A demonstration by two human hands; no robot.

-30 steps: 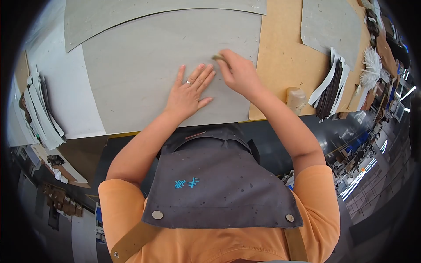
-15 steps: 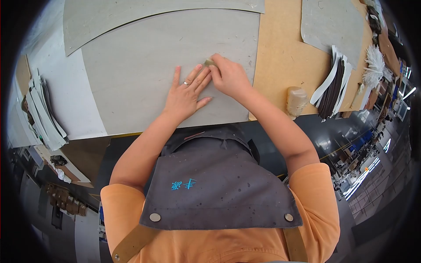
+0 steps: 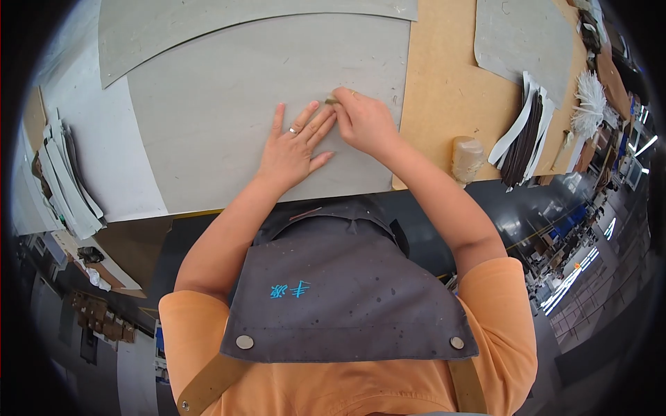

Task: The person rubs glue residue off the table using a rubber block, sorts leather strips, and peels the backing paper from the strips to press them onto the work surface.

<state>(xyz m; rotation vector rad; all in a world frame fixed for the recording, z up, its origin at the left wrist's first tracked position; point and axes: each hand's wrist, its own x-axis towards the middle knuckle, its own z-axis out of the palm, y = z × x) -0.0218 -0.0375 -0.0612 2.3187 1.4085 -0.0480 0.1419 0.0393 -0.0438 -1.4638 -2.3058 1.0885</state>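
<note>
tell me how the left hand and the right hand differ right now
The left hand lies spread, palm down, while the right hand is curled.
The right hand pinches a small olive piece; the left hand grips nothing.
The right hand reaches slightly farther from the body than the left hand.
Both are bare and at the grey sheet, close together.

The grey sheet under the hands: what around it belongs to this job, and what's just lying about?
Seemingly in use:
grey sheet
left hand, spread on it
right hand
small greenish piece, pinched there

Probably just lying about:
cloudy container
strips at table's right
strips at table's left
white fringed bundle
</note>
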